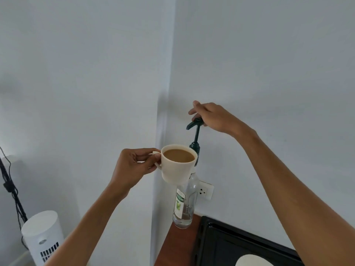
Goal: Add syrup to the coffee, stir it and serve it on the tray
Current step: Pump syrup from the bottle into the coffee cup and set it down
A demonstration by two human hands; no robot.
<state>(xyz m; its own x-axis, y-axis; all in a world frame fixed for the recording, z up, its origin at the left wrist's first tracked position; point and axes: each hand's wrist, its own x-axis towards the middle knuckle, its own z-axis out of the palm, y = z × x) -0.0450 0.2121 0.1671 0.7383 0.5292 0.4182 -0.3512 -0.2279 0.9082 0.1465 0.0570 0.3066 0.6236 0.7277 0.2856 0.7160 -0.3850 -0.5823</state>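
Observation:
My left hand (134, 166) pinches the handle of a cream mug (177, 168) full of milky coffee and holds it in the air, against the neck of the syrup bottle. The clear syrup bottle (185, 206) stands on a wooden table (176, 246), nearly empty, with a green-and-white label. Its dark green pump (195, 129) is raised, the spout pointing left above the mug. My right hand (211, 117) rests on top of the pump head, fingers curled over it. A black tray (230, 244) lies at the lower right with a white saucer (251, 261) on it.
White walls meet in a corner just behind the bottle, with a wall socket (205, 191) to its right. A white cylindrical appliance (43, 237) stands at the lower left beside black tripod legs and a cable (11, 189).

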